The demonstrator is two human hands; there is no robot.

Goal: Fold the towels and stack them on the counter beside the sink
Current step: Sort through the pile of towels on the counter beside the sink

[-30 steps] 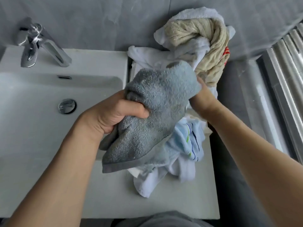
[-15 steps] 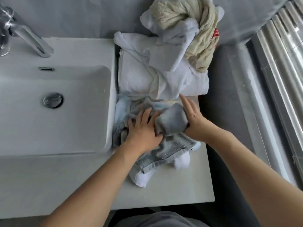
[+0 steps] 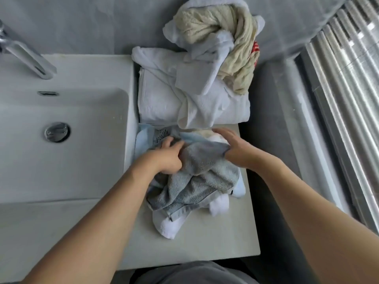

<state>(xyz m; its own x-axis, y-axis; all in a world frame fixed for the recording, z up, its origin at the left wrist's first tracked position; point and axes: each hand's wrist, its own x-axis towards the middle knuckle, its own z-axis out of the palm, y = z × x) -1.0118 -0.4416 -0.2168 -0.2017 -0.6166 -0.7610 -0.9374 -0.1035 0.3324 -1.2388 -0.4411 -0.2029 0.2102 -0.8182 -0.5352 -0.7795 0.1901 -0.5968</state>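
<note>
both hands — left hand [image 3: 167, 158], right hand [image 3: 235, 148] — grip the grey towel [image 3: 203, 177] beside the sink [image 3: 61, 152].

Grey, faintly marbled wall panels [image 3: 98, 23] run behind everything, well beyond the grip. A white basin [image 3: 67, 144] is sunk into the surface left of the grip, with a round chrome drain plug [image 3: 57, 132] on its floor, a slim overflow slot [image 3: 47, 93] in its back wall and a chrome tap [image 3: 26, 56] angled over its far rim. The pale counter [image 3: 205, 242] extends toward the viewer from the grip. To the right, a grey floor [image 3: 272, 103] lies below, and ribbed, reflective slats [image 3: 348, 99] catch bright daylight.
</note>
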